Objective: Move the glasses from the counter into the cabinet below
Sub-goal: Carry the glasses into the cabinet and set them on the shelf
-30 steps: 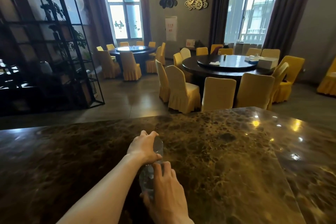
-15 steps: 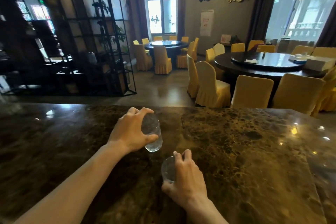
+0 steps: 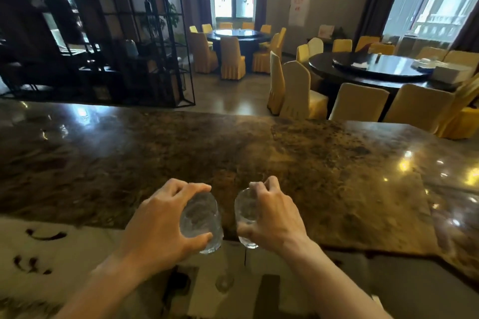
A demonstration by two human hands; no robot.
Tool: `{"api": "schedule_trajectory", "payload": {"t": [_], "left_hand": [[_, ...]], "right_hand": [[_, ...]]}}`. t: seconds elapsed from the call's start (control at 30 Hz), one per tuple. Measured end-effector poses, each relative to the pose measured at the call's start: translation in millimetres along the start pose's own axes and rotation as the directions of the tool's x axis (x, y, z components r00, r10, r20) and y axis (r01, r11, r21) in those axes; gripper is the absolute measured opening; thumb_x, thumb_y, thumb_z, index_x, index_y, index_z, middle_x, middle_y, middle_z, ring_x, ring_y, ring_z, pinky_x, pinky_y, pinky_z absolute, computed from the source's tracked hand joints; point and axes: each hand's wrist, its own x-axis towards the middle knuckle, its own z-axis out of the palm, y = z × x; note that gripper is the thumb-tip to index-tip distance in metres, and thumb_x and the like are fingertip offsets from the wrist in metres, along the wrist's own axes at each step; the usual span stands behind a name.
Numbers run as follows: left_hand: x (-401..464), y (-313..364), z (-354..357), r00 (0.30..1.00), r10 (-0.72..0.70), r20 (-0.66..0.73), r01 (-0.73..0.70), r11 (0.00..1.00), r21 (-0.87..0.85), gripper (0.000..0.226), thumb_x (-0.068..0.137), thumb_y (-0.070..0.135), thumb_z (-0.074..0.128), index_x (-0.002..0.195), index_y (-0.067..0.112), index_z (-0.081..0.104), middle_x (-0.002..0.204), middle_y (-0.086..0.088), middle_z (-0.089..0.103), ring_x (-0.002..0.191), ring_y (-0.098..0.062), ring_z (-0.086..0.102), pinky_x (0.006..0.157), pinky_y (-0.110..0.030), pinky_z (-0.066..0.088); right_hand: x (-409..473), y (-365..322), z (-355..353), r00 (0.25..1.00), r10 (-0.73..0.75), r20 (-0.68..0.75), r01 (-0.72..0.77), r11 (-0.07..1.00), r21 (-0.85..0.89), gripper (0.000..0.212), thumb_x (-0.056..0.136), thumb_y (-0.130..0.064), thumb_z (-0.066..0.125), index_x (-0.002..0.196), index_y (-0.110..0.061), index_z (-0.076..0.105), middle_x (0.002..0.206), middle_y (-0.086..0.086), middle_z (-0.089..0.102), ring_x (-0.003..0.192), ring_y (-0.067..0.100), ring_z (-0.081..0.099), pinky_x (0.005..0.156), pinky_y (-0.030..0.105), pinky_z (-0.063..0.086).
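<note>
Glass (image 3: 201,223) was gripped by the left hand (image 3: 158,228) and another (image 3: 246,215) by the right hand (image 3: 274,217) above the counter (image 3: 311,163) edge, so lowering into the unseen cabinet was judged next.

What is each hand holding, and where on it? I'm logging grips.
The left hand grips one wine glass round its bowl; the right hand grips another wine glass likewise.

Dim interior, bright windows (image 3: 440,5), counter (image 3: 337,176) glare
</note>
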Motion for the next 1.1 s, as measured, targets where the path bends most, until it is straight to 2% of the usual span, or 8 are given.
{"api": "schedule_trajectory", "payload": {"t": [0.2, 0.33, 0.6, 0.73, 0.87, 0.93, 1.0, 1.1], "left_hand": [[-72.1, -18.5, 23.3, 0.996, -0.003, 0.093, 0.008, 0.998, -0.06, 0.08, 0.057, 0.071, 0.068, 0.13, 0.055, 0.039, 0.112, 0.031, 0.039, 0.098, 0.002, 0.049, 0.071, -0.014, 0.04], [-108.1, -30.5, 50.4, 0.983, -0.037, 0.179, 0.053, 0.995, -0.084, 0.078, 0.061, 0.072, 0.064, 0.132, 0.057, 0.035, 0.113, 0.033, 0.036, 0.102, 0.001, 0.047, 0.079, -0.018, 0.043], [-160.1, -43.7, 139.1, 0.951, -0.141, 0.276, 0.197, 0.963, -0.187, 0.082, 0.061, 0.072, 0.065, 0.133, 0.059, 0.028, 0.115, 0.033, 0.03, 0.106, 0.001, 0.044, 0.083, -0.02, 0.048], [-175.1, -55.3, 211.8, 0.917, -0.188, 0.352, 0.269, 0.943, -0.197, 0.084, 0.066, 0.071, 0.065, 0.136, 0.058, 0.019, 0.128, 0.026, 0.023, 0.114, 0.0, 0.04, 0.098, -0.027, 0.046], [-184.3, -69.2, 299.3, 0.893, -0.203, 0.401, 0.286, 0.945, -0.159, 0.081, 0.066, 0.071, 0.054, 0.138, 0.059, 0.018, 0.135, 0.024, 0.017, 0.125, -0.003, 0.034, 0.1, -0.025, 0.041], [-186.8, -76.4, 349.1, 0.883, -0.21, 0.419, 0.281, 0.952, -0.117, 0.082, 0.06, 0.067, 0.06, 0.136, 0.056, 0.029, 0.135, 0.019, 0.031, 0.12, -0.008, 0.047, 0.092, -0.028, 0.049], [-192.3, -86.3, 403.5, 0.905, -0.222, 0.363, 0.296, 0.942, -0.161, 0.083, 0.049, 0.06, 0.069, 0.127, 0.05, 0.044, 0.12, 0.013, 0.051, 0.101, -0.013, 0.062, 0.073, -0.029, 0.058], [-200.7, -109.0, 496.2, 0.928, -0.236, 0.288, 0.296, 0.937, -0.187, 0.082, 0.049, 0.056, 0.075, 0.125, 0.048, 0.046, 0.117, 0.013, 0.052, 0.1, -0.013, 0.06, 0.072, -0.03, 0.057]], "right_hand": [[-43.5, -30.0, 14.4, 0.998, -0.008, 0.061, 0.007, 1.0, 0.007, 0.09, 0.064, -0.048, 0.083, 0.141, -0.022, 0.046, 0.122, -0.004, 0.041, 0.099, 0.023, 0.063, 0.081, 0.033, 0.059], [-74.3, -30.7, 36.5, 0.994, 0.006, 0.105, -0.008, 1.0, 0.019, 0.087, 0.065, -0.048, 0.081, 0.141, -0.022, 0.046, 0.121, -0.006, 0.039, 0.097, 0.02, 0.062, 0.078, 0.032, 0.059], [-121.4, 17.7, 116.5, 0.965, 0.102, 0.243, -0.117, 0.992, 0.047, 0.086, 0.066, -0.049, 0.083, 0.139, -0.026, 0.044, 0.12, -0.009, 0.037, 0.097, 0.013, 0.059, 0.082, 0.027, 0.058], [-123.0, 62.4, 180.3, 0.934, 0.176, 0.311, -0.182, 0.983, -0.01, 0.082, 0.067, -0.049, 0.084, 0.135, -0.028, 0.043, 0.14, -0.003, 0.033, 0.11, 0.026, 0.06, 0.085, 0.03, 0.056], [-118.8, 116.6, 253.7, 0.937, 0.166, 0.307, -0.153, 0.986, -0.067, 0.079, 0.07, -0.049, 0.08, 0.134, -0.029, 0.039, 0.126, -0.006, 0.028, 0.089, 0.025, 0.061, 0.065, 0.028, 0.05], [-114.1, 147.9, 296.1, 0.934, 0.179, 0.309, -0.166, 0.984, -0.068, 0.08, 0.071, -0.045, 0.079, 0.136, -0.028, 0.036, 0.125, -0.006, 0.027, 0.088, 0.027, 0.061, 0.062, 0.029, 0.047], [-108.1, 180.1, 338.9, 0.933, 0.194, 0.303, -0.185, 0.981, -0.06, 0.079, 0.072, -0.043, 0.078, 0.138, -0.029, 0.036, 0.129, -0.003, 0.03, 0.094, 0.03, 0.062, 0.066, 0.032, 0.051], [-100.4, 233.3, 407.4, 0.914, 0.237, 0.329, -0.245, 0.969, -0.017, 0.054, 0.072, -0.043, 0.074, 0.119, -0.022, 0.057, 0.117, 0.004, 0.055, 0.091, 0.027, 0.063, 0.074, 0.04, 0.057]]}}
